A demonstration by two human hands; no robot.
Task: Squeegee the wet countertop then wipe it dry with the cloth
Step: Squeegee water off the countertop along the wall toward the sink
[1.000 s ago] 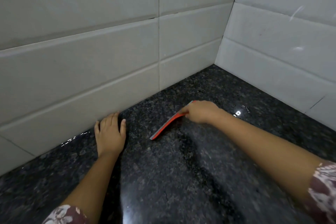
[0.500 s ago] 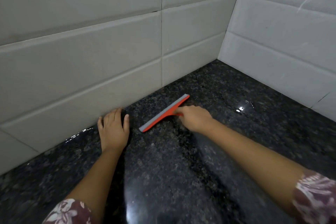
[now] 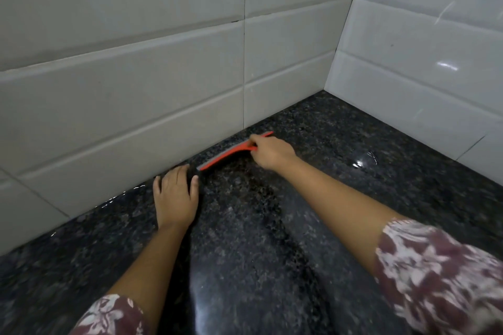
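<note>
A red squeegee (image 3: 227, 154) with a grey blade lies along the far edge of the dark speckled granite countertop (image 3: 340, 198), close to the tiled back wall. My right hand (image 3: 268, 153) grips its handle from the right. My left hand (image 3: 175, 197) rests flat on the counter, fingers apart, with its thumb just short of the blade's left end. A small puddle (image 3: 363, 160) glints on the counter to the right of my right hand. No cloth is in view.
White tiled walls (image 3: 163, 90) meet in a corner at the back right and close off the counter on two sides. A thin line of water (image 3: 119, 194) shines along the foot of the back wall, left of my left hand.
My right hand has pushed the squeegee away from me, up to the foot of the back wall. My left hand has stayed flat in place.
</note>
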